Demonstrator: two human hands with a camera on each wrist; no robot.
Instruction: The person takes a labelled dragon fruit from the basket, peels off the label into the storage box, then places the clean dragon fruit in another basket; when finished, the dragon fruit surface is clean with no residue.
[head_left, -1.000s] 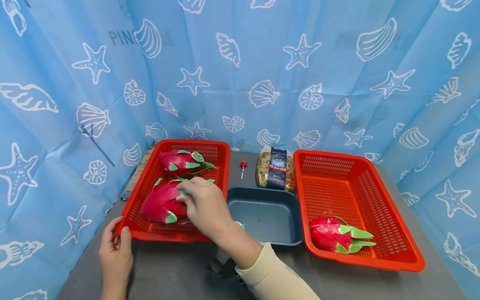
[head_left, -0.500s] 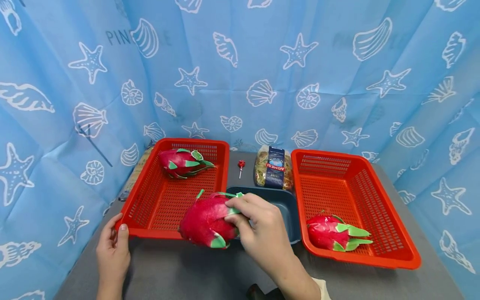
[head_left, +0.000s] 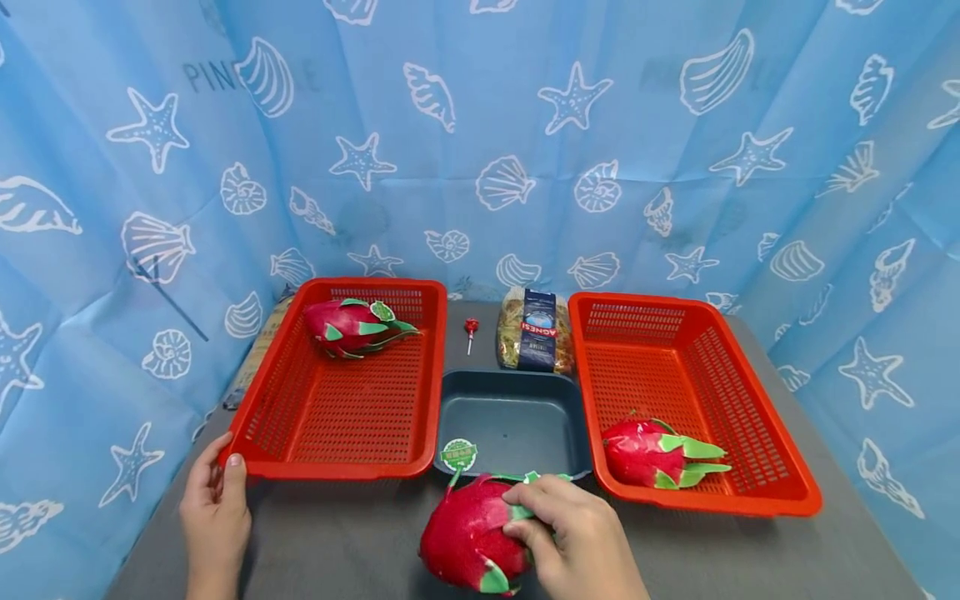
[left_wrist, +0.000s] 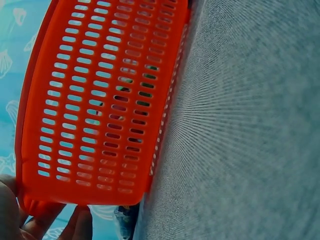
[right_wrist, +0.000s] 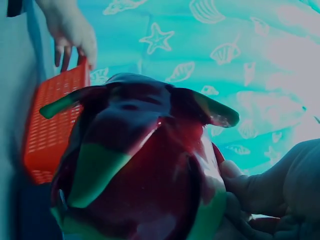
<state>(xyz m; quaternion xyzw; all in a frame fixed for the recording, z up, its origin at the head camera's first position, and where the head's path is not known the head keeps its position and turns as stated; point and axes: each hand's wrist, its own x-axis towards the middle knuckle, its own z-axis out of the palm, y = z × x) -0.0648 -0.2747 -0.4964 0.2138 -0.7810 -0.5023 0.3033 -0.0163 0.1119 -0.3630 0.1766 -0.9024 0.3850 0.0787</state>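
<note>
My right hand (head_left: 581,537) pinches the green scale tips of a big red dragon fruit (head_left: 468,533), which is in front of the grey-blue tray (head_left: 517,377), over the table's near part. In the right wrist view the dragon fruit (right_wrist: 160,185) fills the middle, with the thumb side of the right hand (right_wrist: 285,185) against it. My left hand (head_left: 217,517) grips the near left corner of the left red basket (head_left: 337,471), its thumb on the rim. Fingertips (left_wrist: 82,225) show under that corner in the left wrist view. A second dragon fruit (head_left: 345,325) lies at the back of this basket.
A right red basket (head_left: 712,500) holds another dragon fruit (head_left: 645,454) near its front. Between the baskets are a bag of Agnesi pasta (head_left: 536,329), a red lollipop (head_left: 471,326) and a round green label (head_left: 459,454) at the tray. A shell-patterned blue curtain (head_left: 480,125) hangs behind.
The right hand has lifted the nearer dragon fruit out of the left basket and carried it right and toward me, past the tray's front. The left hand keeps its grip on the corner.
</note>
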